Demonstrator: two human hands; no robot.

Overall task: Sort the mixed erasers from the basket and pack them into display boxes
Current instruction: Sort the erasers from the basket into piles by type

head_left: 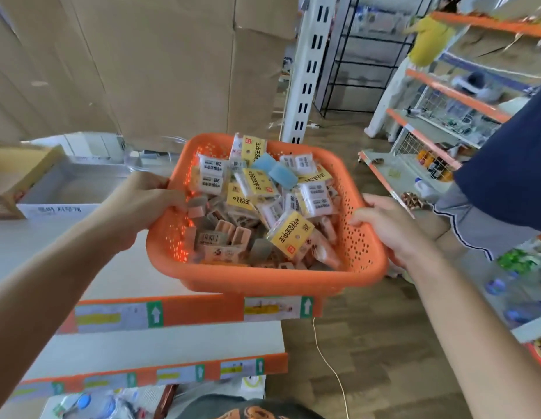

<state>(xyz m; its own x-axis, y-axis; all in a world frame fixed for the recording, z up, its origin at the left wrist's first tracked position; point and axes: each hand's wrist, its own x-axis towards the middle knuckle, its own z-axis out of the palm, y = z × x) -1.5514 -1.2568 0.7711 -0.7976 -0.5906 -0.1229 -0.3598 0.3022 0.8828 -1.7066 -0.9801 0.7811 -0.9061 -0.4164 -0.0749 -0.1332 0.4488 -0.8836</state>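
Orange basket (263, 279) is at the front corner of the white shelf (127, 267); resting or lifted, cannot tell. Left hand (142, 204) is curled over its left rim and right hand (387, 225) grips the right rim. Mixed erasers (263, 201) are heaped inside, highest at the far rim, so a tilt away would likely spill packs there. A bystander in navy (511, 164) crowds the right side, and a cord (326, 358) trails on the floor.

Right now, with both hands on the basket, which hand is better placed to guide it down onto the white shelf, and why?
Left, probably. The left hand grips the left rim of the orange basket directly over the white shelf; the right hand holds the opposite rim out over the wooden floor.
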